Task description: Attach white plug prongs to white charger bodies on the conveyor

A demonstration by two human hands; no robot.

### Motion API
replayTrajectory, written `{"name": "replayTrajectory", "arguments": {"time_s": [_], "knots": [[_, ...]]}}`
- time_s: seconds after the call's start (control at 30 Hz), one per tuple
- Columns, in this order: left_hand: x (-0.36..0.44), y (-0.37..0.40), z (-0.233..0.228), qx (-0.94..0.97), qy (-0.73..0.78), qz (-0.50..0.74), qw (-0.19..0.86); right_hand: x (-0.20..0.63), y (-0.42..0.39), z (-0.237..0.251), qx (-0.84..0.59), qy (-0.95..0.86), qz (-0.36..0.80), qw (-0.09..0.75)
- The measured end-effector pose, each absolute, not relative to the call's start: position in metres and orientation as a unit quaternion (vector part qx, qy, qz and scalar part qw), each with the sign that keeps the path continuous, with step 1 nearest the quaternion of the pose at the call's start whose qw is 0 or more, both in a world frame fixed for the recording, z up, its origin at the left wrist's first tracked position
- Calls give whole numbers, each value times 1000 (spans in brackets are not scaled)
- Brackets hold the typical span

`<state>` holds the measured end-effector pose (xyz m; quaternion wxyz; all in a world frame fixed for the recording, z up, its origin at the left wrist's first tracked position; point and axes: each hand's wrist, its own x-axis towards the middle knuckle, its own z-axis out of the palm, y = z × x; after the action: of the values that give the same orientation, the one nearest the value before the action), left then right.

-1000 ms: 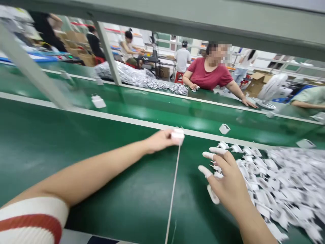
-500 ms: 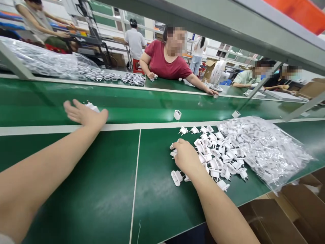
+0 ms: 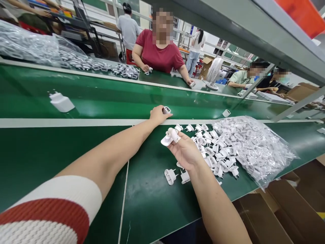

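The left hand (image 3: pixel 157 115) is gripping a small white charger (image 3: pixel 166 110) on the belt, just beyond the right hand (image 3: pixel 185 151), which is pinching a plug piece (image 3: pixel 169 137).

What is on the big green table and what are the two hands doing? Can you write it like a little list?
left hand: left hand reaches to the belt and touches a small white charger body
right hand: right hand holds a white plug piece in its fingers
loose pile: white plug pieces beside the right hand
bag: clear bag of plug pieces
belt: green conveyor belt carrying a finished white charger
across: a person in a red shirt
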<state>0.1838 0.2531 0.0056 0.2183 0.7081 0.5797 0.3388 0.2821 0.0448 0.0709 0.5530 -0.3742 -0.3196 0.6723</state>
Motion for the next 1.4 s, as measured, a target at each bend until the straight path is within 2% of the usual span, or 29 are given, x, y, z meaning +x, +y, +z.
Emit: {"name": "replayTrajectory", "arguments": {"time_s": [0.13, 0.3, 0.4, 0.5, 0.6, 0.8, 0.93, 1.1, 1.23, 1.4], "knots": [[146, 210, 7, 744, 520, 354, 224, 283, 43, 74, -350, -271, 711, 546], [69, 109, 4, 805, 439, 296, 266, 278, 41, 73, -396, -234, 728, 508], [34, 57, 1, 839, 400, 211, 303, 272, 39, 70, -464, -297, 689, 470], [21, 28, -1, 823, 411, 219, 326, 265, 38, 66, -519, -357, 641, 438], [24, 20, 0, 797, 431, 270, 326, 261, 37, 62, -538, -402, 618, 409], [25, 24, 1, 802, 386, 295, 347, 253, 33, 60, -455, -500, 611, 411], [20, 26, -2, 793, 389, 302, 358, 247, 29, 52, -475, -572, 516, 425], [19, 30, -5, 795, 357, 317, 374, 244, 20, 50, -479, -675, 395, 400], [21, 32, -5, 791, 360, 321, 377, 245, 15, 55, -454, -719, 342, 401], [21, 31, -5, 786, 367, 328, 373, 242, 13, 54, -421, -799, 242, 356]]}}
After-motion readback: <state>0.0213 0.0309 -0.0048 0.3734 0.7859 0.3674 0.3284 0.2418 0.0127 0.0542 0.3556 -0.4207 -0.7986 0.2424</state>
